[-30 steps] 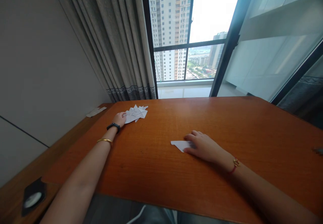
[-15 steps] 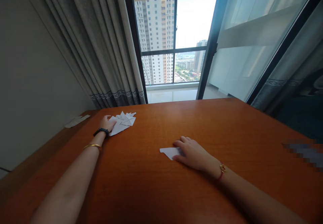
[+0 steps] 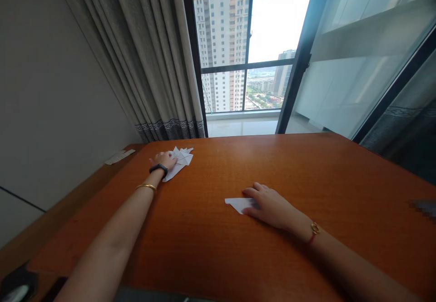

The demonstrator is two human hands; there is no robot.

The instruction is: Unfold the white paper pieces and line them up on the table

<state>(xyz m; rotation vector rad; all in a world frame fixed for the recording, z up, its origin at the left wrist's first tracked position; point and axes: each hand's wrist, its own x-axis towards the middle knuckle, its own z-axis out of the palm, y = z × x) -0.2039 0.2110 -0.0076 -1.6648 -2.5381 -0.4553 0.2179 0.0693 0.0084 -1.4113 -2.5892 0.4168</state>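
At the far left of the wooden table [image 3: 204, 247], my left hand [image 3: 165, 160] lies over the left side of a pile of folded white papers [image 3: 184, 157]. Its fingers are spread and part of the pile is hidden under it. Nearer the middle, my right hand [image 3: 269, 204] has its thumb and fingers around a single folded white paper [image 3: 236, 204], which lies flat with a pointed end to the left. The palm covers the paper's right part.
A white paper strip [image 3: 120, 156] lies on a lower ledge beside the wall. A grey curtain [image 3: 153, 66] and a window [image 3: 245, 66] stand beyond the far edge. At the right edge is a blurred grey thing [image 3: 427, 207].
The view has turned left, so the scene sits further right. My left hand has shifted right over the pile, its fingers now spread. My right hand stays around its folded paper.
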